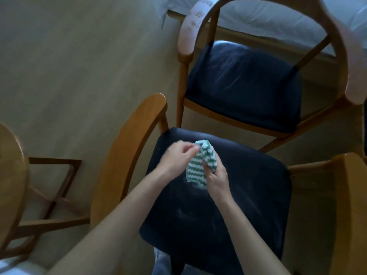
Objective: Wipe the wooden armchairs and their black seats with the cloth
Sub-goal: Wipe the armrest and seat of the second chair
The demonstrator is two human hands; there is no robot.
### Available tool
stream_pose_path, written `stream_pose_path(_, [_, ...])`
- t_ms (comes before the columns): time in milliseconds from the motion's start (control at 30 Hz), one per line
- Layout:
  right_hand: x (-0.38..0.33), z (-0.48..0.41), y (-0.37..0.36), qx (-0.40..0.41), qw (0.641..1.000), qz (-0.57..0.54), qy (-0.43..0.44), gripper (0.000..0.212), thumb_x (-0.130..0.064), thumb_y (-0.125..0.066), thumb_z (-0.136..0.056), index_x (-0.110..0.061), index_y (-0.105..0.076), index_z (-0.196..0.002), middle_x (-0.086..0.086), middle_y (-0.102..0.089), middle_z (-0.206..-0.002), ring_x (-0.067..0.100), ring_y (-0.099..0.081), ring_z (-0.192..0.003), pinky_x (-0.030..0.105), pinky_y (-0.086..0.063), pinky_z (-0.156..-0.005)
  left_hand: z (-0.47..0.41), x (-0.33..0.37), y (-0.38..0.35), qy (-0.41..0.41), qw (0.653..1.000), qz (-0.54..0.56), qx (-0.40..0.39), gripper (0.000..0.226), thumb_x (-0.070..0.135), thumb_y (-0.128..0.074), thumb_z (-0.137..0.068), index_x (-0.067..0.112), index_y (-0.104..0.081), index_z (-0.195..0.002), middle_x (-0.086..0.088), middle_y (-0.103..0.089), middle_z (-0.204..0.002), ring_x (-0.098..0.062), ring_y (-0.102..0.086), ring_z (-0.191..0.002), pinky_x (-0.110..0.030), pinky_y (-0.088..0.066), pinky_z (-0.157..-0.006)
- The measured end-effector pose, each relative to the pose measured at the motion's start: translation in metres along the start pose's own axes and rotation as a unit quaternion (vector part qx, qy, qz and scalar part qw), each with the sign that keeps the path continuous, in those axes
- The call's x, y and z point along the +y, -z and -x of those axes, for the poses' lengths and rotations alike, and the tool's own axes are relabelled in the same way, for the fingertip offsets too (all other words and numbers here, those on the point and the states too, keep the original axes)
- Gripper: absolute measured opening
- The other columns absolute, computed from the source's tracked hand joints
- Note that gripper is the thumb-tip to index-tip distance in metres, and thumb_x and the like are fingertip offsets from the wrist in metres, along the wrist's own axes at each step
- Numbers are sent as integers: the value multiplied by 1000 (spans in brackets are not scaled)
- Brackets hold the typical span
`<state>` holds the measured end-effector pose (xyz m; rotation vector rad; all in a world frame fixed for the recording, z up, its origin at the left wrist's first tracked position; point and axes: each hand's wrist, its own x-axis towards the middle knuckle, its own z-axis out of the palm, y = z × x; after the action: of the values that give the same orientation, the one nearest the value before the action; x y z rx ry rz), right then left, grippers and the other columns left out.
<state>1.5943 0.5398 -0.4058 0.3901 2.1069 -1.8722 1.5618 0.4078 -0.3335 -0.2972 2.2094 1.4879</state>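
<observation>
- Where the view begins at the far left, a round wooden table [11,165] shows only its edge, with its dark wooden legs on the pale floor [69,66] under it.
- Next comes the near armchair [127,151], whose curved wooden armrest stands just beside the left forearm.
- The left hand [176,157] is over the near black seat [238,205], and its fingers [193,148] pinch the upper edge of the cloth [195,171].
- The cloth is green and white with zigzag stripes, and it hangs between the two hands above the front part of this seat; I cannot tell if its lower edge touches the seat.
- The right hand [216,178] grips the cloth from the right side, with the thumb pressed on the front of it.
- The near black seat has pale smears on its surface.
- Behind it stands the far armchair [184,76], facing the near one, with its own black seat [244,86].
- A bed [268,18] with white bedding is behind that chair.
- At the right edge is the other armrest [347,205] of the near armchair.
</observation>
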Motion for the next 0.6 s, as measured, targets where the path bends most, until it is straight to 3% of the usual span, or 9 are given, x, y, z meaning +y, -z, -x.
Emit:
stream_pose_path(67, [-4, -16, -1, 5, 999, -39, -19, 76, -62, -58, -78, -16, -44, -137, 6, -65, -117, 24, -65, -104, 39, -56, -81, -10, 3, 24, -106, 978, -151, 94, 22, 24, -51, -95, 17, -63, -113, 5, -58, -104, -9, -54, -100, -23, -43, -86])
stream_pose_path(133, [-6, -37, -1, 34, 997, -67, -32, 53, -41, -52, -90, -9, -47, -132, 10, -64, -116, 27, -64, -103, 33, -58, -77, -22, 6, 50, -178, 932, -280, 148, 28, 24, -53, -93, 20, -58, -121, 3, -56, -114, -13, -48, -112, -26, -36, -94])
stream_pose_path(233, [-11, -71, -3, 87, 995, -44, -12, 49, -36, -48, -94, -11, -44, -136, 11, -61, -121, 24, -62, -105, 42, -54, -88, -44, 4, 77, -186, 893, -374, 169, 47, 30, -56, -91, 21, -46, -135, -3, -44, -138, -20, -29, -136, -35, -20, -111])
stream_pose_path(367, [-3, -114, -22, 109, 984, 110, 89, 53, -36, -46, -97, -22, -31, -145, 3, -41, -146, 17, -40, -132, 34, -35, -107, -61, -12, 87, -154, 884, -415, 152, 65, 36, -57, -90, 21, -27, -146, -5, -22, -154, -21, -9, -145, -38, -6, -117])
stream_pose_path(467, [19, -142, -46, 54, 957, 255, 125, 54, -29, -46, -98, -23, -27, -147, 3, -26, -154, 21, -19, -143, 44, -17, -117, -66, -30, 85, -165, 860, -462, 144, 75, 39, -54, -91, 23, -12, -150, -4, -8, -158, -20, 0, -146, -35, 2, -117])
stream_pose_path(600, [49, -160, -79, -97, 853, 510, 54, 56, -46, -34, -98, -36, -13, -149, -5, -4, -159, 23, 4, -146, 48, 7, -115, -71, -40, 87, -189, 833, -501, 137, 78, 39, -48, -93, 24, 3, -150, -2, 5, -159, -19, 9, -146, -33, 10, -115])
